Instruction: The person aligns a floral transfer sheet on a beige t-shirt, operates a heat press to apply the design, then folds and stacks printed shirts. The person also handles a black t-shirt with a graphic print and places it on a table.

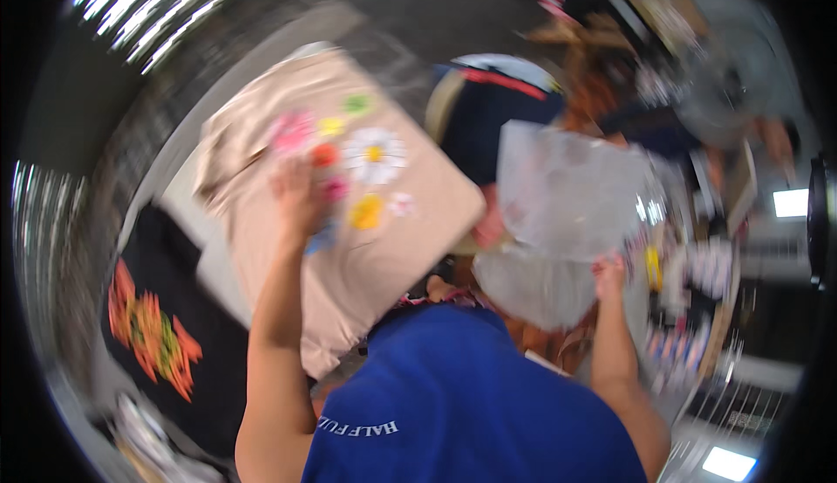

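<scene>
A beige T-shirt (418,195), printed with a white daisy and several bright flowers, is spread over a flat board to my left. My left hand (299,195) lies on its print beside the red and pink flowers, fingers stretched out though blurred. On the right, my right hand (609,275) pinches the lower edge of a translucent sheet (567,191), which hangs up and away from me. Below it shows another pale translucent sheet (536,289); whether the two are joined I cannot tell.
A black garment (166,300) with an orange print lies at the far left. Ahead, a navy garment (493,125) with a red stripe covers another board. A cluttered table (719,309) stands to the right. A person's hand (776,145) shows at the far right.
</scene>
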Tool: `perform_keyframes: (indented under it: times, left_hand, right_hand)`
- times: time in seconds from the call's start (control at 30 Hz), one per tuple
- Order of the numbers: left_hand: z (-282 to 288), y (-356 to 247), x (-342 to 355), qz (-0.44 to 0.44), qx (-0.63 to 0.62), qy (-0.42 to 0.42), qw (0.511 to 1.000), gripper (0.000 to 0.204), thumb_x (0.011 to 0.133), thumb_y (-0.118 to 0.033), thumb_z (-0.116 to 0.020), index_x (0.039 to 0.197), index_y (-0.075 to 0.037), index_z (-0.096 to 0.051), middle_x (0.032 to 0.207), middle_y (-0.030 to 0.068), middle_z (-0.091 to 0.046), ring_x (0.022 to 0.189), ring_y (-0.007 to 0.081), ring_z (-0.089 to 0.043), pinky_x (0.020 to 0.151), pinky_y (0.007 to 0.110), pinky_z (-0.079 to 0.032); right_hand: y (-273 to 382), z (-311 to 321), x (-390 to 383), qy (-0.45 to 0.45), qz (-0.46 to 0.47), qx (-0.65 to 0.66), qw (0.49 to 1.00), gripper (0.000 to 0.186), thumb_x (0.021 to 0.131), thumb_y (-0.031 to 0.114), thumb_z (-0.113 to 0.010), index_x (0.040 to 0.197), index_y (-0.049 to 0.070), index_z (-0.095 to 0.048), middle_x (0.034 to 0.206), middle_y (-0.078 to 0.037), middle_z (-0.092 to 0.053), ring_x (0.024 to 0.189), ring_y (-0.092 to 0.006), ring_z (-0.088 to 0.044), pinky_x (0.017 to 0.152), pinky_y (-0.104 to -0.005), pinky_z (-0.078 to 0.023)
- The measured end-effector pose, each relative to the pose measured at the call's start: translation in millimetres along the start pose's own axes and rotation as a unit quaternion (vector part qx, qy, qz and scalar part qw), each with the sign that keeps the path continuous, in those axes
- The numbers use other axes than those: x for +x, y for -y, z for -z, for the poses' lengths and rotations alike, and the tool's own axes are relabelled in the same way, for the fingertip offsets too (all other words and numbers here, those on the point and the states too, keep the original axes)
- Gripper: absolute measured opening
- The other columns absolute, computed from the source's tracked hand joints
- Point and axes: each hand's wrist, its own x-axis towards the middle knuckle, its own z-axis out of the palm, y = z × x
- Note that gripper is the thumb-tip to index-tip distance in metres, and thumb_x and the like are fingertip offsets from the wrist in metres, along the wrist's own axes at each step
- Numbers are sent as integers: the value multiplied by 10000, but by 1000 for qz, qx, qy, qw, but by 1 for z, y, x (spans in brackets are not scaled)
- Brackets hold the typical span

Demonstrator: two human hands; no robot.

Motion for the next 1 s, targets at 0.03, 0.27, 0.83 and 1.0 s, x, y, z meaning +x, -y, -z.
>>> perform_keyframes:
  times: [0.03, 0.27, 0.83, 1.0]
  left_hand:
    - [-2, 5, 3, -14, 24, 31, 999, 618, 969, -350, -493, 1525, -111, -369, 1561, 199, -360, 1471, 362, -275, 1198, 570, -151]
    - [-43, 3, -33, 60, 169, 94, 979, 658, 1039, -525, -274, 1602, -192, -198, 1637, 123, -247, 1501, 346, -226, 1193, 549, -147]
    - [1, -81, -150, 90, 56, 219, 970, 722, 999, -499, -459, 1543, -53, -291, 1579, 228, -281, 1446, 405, -277, 1176, 504, -254]
    - [25, -86, -177, 97, 69, 230, 966, 709, 1013, -532, -391, 1558, -93, -282, 1603, 198, -264, 1461, 385, -263, 1176, 507, -259]
  right_hand:
    - [-36, 50, -41, -45, -68, 35, 996, 368, 849, -28, -669, 1186, 43, -535, 863, -89, -642, 683, -203, -630, 598, -346, -547]
    - [-235, 200, -290, -383, -229, 343, 826, 205, 962, -5, -526, 1152, 20, -600, 1019, -97, -623, 872, -192, -628, 683, -270, -578]
    - [-202, 190, -114, -59, -258, 446, 855, 373, 952, 259, -653, 1253, 83, -522, 1168, -107, -603, 1014, -294, -644, 920, -436, -548]
    - [-226, 139, -92, 92, -181, -100, 974, 212, 942, 290, -618, 1027, 107, -684, 822, -55, -676, 769, -169, -649, 652, -380, -528]
